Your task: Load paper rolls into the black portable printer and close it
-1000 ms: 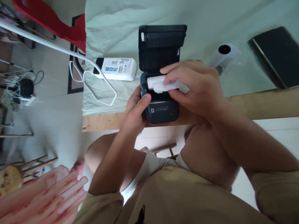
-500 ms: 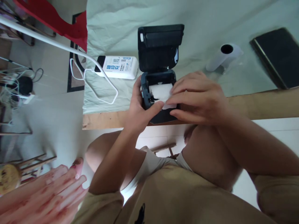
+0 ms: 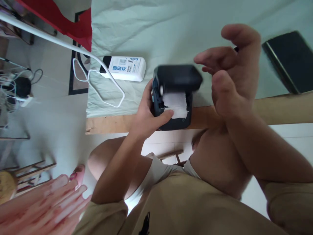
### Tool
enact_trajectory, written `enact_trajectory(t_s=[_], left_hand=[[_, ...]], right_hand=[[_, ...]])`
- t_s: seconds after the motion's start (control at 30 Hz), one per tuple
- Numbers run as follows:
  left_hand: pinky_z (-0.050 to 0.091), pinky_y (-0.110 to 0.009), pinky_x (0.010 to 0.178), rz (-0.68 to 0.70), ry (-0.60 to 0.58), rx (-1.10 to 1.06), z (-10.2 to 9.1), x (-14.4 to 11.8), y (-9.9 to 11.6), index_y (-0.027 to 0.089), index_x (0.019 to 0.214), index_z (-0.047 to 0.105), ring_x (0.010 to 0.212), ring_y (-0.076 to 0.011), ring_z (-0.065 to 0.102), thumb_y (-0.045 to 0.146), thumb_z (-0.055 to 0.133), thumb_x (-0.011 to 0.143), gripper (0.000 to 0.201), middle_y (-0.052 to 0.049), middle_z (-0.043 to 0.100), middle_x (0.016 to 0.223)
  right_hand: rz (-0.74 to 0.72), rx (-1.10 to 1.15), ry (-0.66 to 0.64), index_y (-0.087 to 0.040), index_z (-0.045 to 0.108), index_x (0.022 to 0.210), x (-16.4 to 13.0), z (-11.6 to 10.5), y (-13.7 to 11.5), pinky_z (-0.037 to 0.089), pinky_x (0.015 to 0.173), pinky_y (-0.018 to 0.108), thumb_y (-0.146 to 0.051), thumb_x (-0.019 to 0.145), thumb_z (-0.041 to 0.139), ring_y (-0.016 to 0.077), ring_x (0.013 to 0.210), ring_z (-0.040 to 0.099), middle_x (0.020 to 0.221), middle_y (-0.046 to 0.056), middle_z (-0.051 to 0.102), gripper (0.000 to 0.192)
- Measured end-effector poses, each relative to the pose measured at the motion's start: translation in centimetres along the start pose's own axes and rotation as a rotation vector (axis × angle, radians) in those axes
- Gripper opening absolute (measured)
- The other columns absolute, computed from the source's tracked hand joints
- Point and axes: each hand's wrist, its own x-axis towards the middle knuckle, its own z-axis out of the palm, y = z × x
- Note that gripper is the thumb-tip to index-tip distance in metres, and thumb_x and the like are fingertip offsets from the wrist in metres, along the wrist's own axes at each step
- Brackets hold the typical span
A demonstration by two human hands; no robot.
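Two bare hands mid-frame: left hand (image 3: 149, 117) clamped on small black plastic label printer (image 3: 174, 98) at wooden table edge (image 3: 110, 125), thumb pinning white paper strip (image 3: 176, 105); right hand (image 3: 232, 71) raised, fingers apart, empty. White power bank (image 3: 124, 68) upper left.

View: one head-worn camera, no second angle.
Facing: it looked forward and steeply down over the desk (image 3: 281, 107) edge.
Range: close, hands (image 3: 146, 114) and lap filled the lower frame.
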Motion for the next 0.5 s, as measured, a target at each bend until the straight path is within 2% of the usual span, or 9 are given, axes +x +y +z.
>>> enact_trajectory(t_s=[0.07,0.13,0.2,0.3,0.5], left_hand=[[0.056,-0.049,0.114,0.026,-0.019,0.002,-0.1,0.0,-0.4,0.034,0.153,0.044,0.141,-0.0374,0.061,0.052,0.09,0.074,0.094,-0.009,0.063,0.147],[0.054,-0.05,0.116,0.045,-0.045,-0.001,-0.1,-0.1,-0.6,0.036,0.154,0.042,0.144,-0.0372,0.058,0.053,0.089,0.075,0.093,-0.008,0.06,0.152],[0.053,-0.049,0.117,0.047,-0.054,-0.021,0.1,-0.2,-0.5,0.037,0.152,0.043,0.146,-0.0371,0.056,0.052,0.089,0.076,0.09,-0.007,0.059,0.154],[0.053,-0.049,0.119,0.031,-0.007,-0.097,0.4,-0.3,0.1,0.035,0.146,0.05,0.146,-0.0371,0.057,0.053,0.089,0.075,0.083,-0.007,0.062,0.151],[0.061,-0.047,0.107,-0.09,0.047,-0.196,0.8,-0.2,1.4,0.027,0.126,0.067,0.133,-0.0375,0.068,0.059,0.086,0.078,0.06,-0.007,0.075,0.121]], right_hand=[[0.025,0.139,0.049,-0.044,0.039,0.147,-0.1,0.2,0.5,0.054,0.115,0.047,-0.053,0.105,0.042,0.025,0.138,0.061,0.143,0.003,0.06,0.043],[0.029,0.242,0.004,-0.04,0.052,0.138,-0.1,0.5,1.2,0.053,0.117,0.047,-0.054,0.099,0.06,0.0262,0.134,0.063,0.141,0.003,0.064,0.043],[0.027,0.276,-0.073,-0.035,0.056,0.137,0.1,0.8,1.8,0.053,0.118,0.048,-0.055,0.095,0.065,0.0273,0.133,0.064,0.144,0.005,0.064,0.047],[0.057,0.31,-0.168,-0.032,0.057,0.137,0.4,1.0,1.9,0.055,0.115,0.048,-0.062,0.094,0.065,0.0284,0.134,0.063,0.145,0.007,0.064,0.053],[0.046,0.333,-0.289,-0.031,0.057,0.138,0.9,0.8,1.5,0.062,0.104,0.042,-0.057,0.087,0.072,0.0275,0.13,0.063,0.145,0.006,0.062,0.059]])
